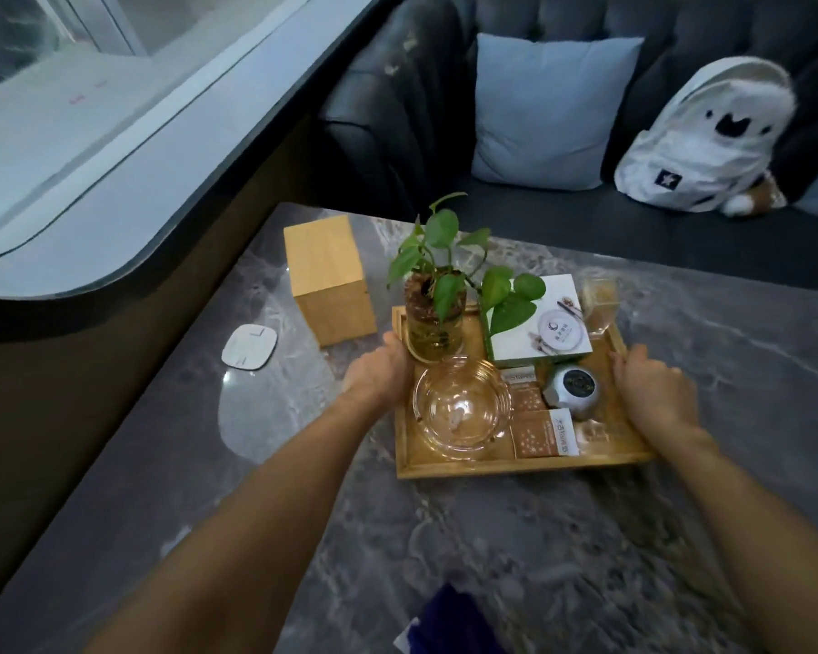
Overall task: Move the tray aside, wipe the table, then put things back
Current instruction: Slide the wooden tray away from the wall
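Both hands (pixel 383 370) (pixel 652 389) grip the wooden tray (pixel 515 462) on a grey marble table (pixel 492 559) beside a sofa (pixel 681 228).

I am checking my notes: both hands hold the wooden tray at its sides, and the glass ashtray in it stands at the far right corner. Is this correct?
Not quite. The head view shows the glass ashtray at the near left of the wooden tray, not the far right corner. The left hand and right hand do hold its sides.

Left hand (pixel 382 372) curled, right hand (pixel 652 387) curled, forearms extended
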